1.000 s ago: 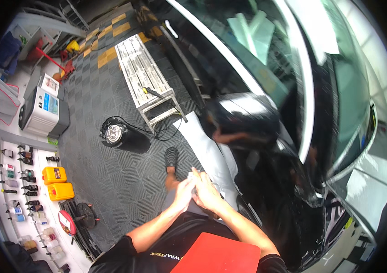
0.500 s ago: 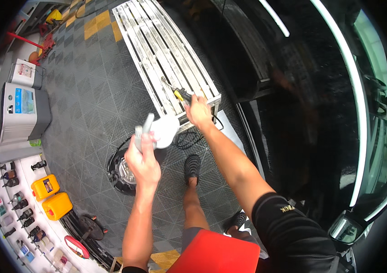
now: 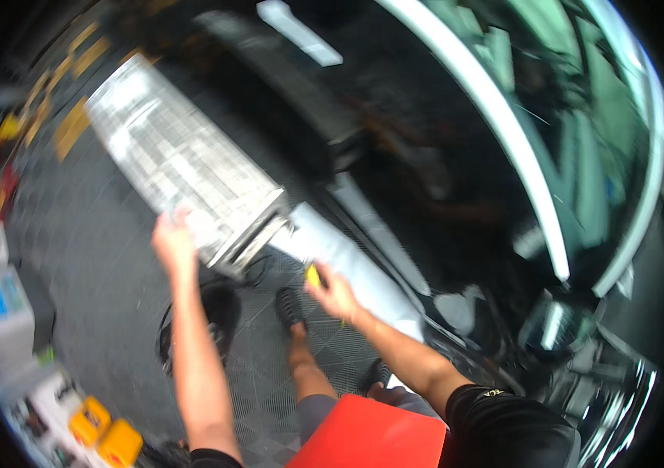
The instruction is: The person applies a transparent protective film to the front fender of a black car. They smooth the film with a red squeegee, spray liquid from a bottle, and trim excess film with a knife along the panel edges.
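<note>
My right hand (image 3: pixel 334 294) is closed around a black-and-yellow handheld tool (image 3: pixel 314 276), held out past the near end of a pale slatted bench (image 3: pixel 184 148). Only the yellow part of the tool shows clearly. My left hand (image 3: pixel 174 242) is over the bench's near left edge, its fingers curled and smeared by motion. A whitish blur (image 3: pixel 205 228) beside those fingers blends into the slats, so its shape cannot be made out.
A glossy black car (image 3: pixel 425 148) fills the right side, with a side mirror (image 3: pixel 554 324). A dark round machine (image 3: pixel 223 312) stands below the bench. Yellow jugs (image 3: pixel 120 443) and a white-grey appliance (image 3: pixel 4 312) line the left. A pale sheet (image 3: pixel 347 249) lies beside the car.
The view has swung, so the bench and car appear farther left. My right hand has drawn the tool back from above the bench. The grey-white thing in my left hand is now blurred.
</note>
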The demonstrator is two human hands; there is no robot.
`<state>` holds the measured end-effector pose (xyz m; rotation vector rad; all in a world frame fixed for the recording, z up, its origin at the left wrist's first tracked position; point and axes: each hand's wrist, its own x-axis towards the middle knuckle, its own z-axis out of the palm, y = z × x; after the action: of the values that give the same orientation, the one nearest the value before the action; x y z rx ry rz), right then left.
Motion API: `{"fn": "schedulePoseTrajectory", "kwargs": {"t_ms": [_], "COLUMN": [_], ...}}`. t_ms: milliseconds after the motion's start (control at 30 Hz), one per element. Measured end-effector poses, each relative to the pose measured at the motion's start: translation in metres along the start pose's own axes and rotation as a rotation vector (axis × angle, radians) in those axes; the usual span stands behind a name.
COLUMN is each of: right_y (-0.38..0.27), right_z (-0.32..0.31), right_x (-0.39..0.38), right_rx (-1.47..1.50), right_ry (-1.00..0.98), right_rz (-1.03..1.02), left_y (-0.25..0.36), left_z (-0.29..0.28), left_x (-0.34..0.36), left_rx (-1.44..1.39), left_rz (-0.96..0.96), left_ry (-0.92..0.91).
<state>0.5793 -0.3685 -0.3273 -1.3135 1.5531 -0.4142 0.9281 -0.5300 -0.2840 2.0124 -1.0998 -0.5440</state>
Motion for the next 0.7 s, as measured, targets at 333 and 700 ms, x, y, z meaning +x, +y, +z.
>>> {"fn": "schedulePoseTrajectory", "kwargs": {"t_ms": [333,700], "right_y": [0.129,0.269], "right_z": [-0.179,-0.272], "right_x": [-0.502,-0.793], "right_rx": [-0.055,0.387], "right_ry": [0.095,0.942], "right_rz": [0.195,0.070], "left_y": [-0.040,0.296], "left_z": [-0.044,0.101], "left_x": [-0.136,-0.818], "left_rx": [0.046,-0.283], "left_rz": [0.118,0.458], "left_ry": [-0.027,-1.211]}}
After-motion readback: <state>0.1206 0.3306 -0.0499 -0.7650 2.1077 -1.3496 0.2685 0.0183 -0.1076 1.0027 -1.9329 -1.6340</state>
